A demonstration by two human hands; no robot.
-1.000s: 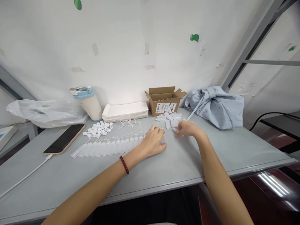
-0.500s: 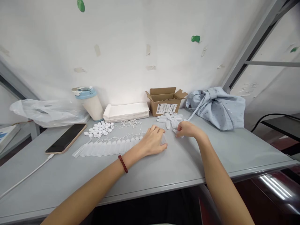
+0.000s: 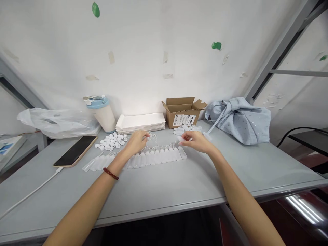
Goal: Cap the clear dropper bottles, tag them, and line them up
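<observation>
My left hand (image 3: 137, 141) is closed at the pile of white strings (image 3: 153, 135), its fingertips pinching a string. Between the fingers of my right hand (image 3: 194, 140) is a translucent plastic piece (image 3: 181, 139), held just in front of the loose pile of plastic pieces (image 3: 184, 129). A row of overlapping translucent pieces with strings (image 3: 156, 157) runs across the table below both hands; my left wrist covers part of it. Small white caps (image 3: 110, 141) are heaped left of my left hand.
Along the back stand a plastic bag (image 3: 58, 123), a cup with a blue lid (image 3: 105, 118), a stack of white paper (image 3: 140, 123), an open cardboard box (image 3: 181, 114) and a light blue cloth bag (image 3: 241, 121). A phone (image 3: 75, 150) with its cable lies at the left.
My left hand has moved left from the row's right end to the strings, uncovering the row. My right hand has shifted slightly left and up with a plastic piece.
</observation>
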